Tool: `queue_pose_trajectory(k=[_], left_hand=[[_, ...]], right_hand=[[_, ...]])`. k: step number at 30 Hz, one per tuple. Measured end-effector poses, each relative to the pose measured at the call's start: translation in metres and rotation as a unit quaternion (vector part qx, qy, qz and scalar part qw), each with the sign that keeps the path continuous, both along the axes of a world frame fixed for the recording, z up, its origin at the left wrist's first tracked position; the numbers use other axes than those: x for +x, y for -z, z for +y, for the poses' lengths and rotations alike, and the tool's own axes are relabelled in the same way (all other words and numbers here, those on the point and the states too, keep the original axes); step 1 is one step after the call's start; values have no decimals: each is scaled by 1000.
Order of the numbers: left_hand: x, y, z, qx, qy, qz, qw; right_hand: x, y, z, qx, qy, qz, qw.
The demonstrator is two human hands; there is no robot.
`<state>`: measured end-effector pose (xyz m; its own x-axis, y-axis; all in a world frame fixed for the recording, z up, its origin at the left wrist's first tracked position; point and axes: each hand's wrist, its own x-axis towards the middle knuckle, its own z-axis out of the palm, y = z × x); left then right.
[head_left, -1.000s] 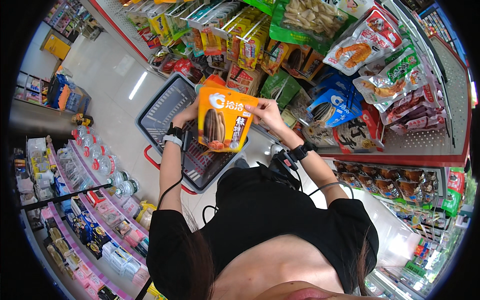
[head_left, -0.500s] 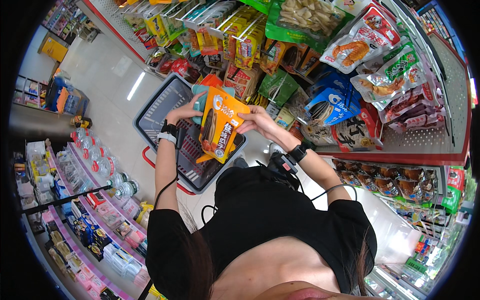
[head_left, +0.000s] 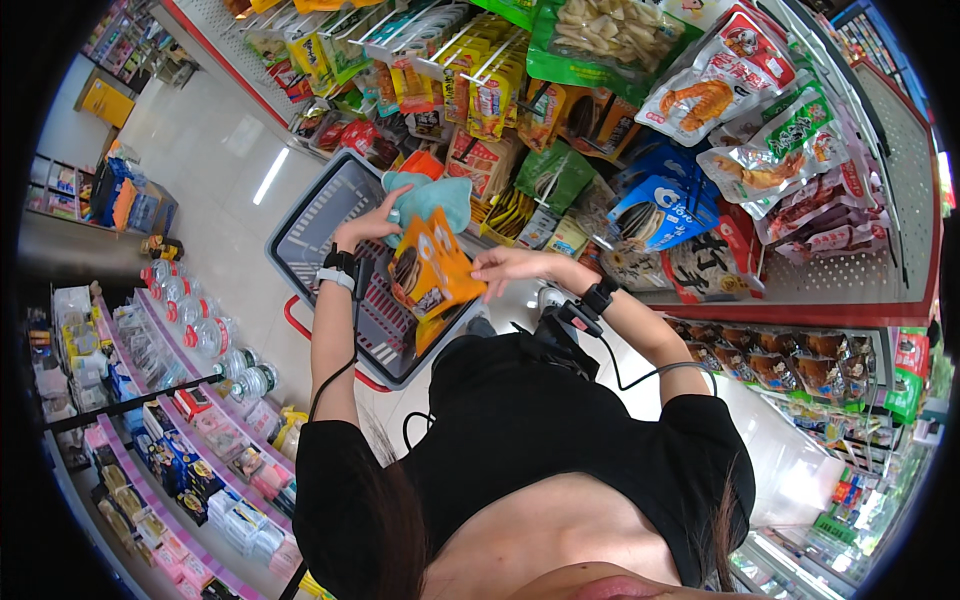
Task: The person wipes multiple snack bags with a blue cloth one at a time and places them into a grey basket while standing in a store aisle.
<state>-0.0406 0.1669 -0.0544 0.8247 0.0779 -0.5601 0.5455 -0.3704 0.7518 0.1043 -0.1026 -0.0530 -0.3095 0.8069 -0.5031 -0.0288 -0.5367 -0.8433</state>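
Observation:
An orange bag of sunflower seeds (head_left: 428, 270) hangs tilted over the grey shopping basket (head_left: 303, 222). My right hand (head_left: 512, 268) pinches its right edge between thumb and fingers. Just left of it, my left hand (head_left: 378, 220) is closed on a soft teal cloth-like thing (head_left: 446, 200), which droops over the basket's far side. The teal thing's exact kind does not show. Another orange piece of packaging (head_left: 430, 333) shows below the bag, inside the basket. Part of the basket's inside is hidden behind the bag.
Hanging snack packets (head_left: 490, 95) fill the rack ahead, with blue seed bags (head_left: 655, 215) on the right. Shelves with purple edges (head_left: 190, 455) curve along the left, beside several large water bottles (head_left: 205, 320). The basket has a red handle (head_left: 292, 318).
The orange bag has swung lower and tilted, and its face is turned aside. My right hand has moved down slightly with it. More of the teal thing shows beside my left hand.

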Motion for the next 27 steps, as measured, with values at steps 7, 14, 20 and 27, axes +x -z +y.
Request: queue_pose_trajectory(k=[7,14,20,27], left_hand=[[-6,39,0,81,0,-59,995],[-3,51,-2,79,-36,-23,996],[10,32,-18,85,-65,-29,994],[12,11,-29,73,-105,26,991]], right_hand=[[72,9,-5,58,200,-221,953],[206,22,-9,177,734,-224,617],[303,57,-14,200,627,-593,464],[301,56,-9,177,655,-570,464]])
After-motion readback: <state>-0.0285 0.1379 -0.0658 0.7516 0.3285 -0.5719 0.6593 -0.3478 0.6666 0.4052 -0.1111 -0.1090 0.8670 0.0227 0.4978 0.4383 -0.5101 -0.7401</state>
